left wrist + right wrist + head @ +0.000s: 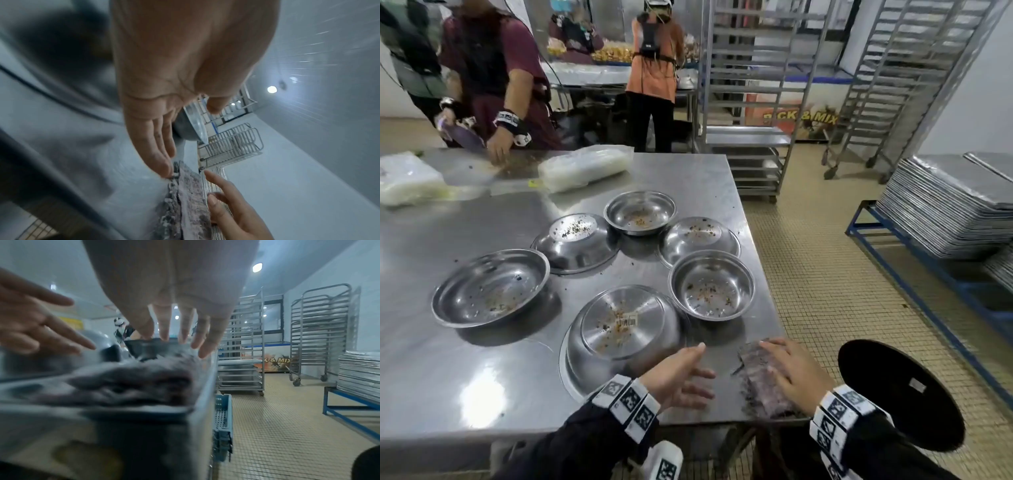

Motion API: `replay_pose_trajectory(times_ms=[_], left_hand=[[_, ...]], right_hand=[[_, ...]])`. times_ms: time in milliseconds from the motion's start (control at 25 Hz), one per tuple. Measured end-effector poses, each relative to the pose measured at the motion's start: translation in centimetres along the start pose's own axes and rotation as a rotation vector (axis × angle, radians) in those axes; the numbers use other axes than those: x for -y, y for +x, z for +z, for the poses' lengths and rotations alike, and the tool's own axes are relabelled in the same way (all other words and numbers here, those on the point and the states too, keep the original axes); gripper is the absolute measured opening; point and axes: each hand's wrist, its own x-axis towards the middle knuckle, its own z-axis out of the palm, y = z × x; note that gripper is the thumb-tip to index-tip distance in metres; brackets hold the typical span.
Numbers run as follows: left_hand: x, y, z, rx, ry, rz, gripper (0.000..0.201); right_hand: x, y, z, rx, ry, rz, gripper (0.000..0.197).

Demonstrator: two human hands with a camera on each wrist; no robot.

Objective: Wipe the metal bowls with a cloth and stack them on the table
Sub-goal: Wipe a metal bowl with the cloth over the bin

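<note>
i see six crumb-speckled metal bowls [619,329] spread over the near right part of a steel table [448,377], some upturned, none stacked. my right hand [794,373] lies flat, fingers straight, on a grey cloth [756,373] at the table's near right corner. my left hand [681,373] hovers wide, holding nothing, between the nearest upturned bowl and the cloth.
</note>
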Motion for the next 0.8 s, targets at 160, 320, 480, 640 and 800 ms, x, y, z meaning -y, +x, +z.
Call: replay_pose_trajectory(times_ms=[160,320,480,640,800], left_hand=[[-3.1,3.3,3.3,-0.115,-0.159,0.013,0.055],[-4.4,5.8,4.6,-0.216,-0.194,0.009,0.058],[-5.9,7.2,4.8,-0.257,-0.277,0.025,0.039],[-6.4,7.4,4.3,-0.303,-0.29,0.055,0.028],[-4.6,6.7,3.8,-0.276,-0.288,0.049,0.031]], right_hand=[[-2.8,2.1,-0.8,0.24,-0.238,-0.1,0.073],[-4.1,2.2,-0.1,0.312,-0.388,-0.152,0.097],[-3.5,3.3,-0.1,0.207,-0.359,-0.117,0.074],[-4.5,2.0,0.8,-0.112,-0.172,-0.117,0.027],[-4.3,-1.5,-0.2,-0.331,0.06,0.145,0.025]])
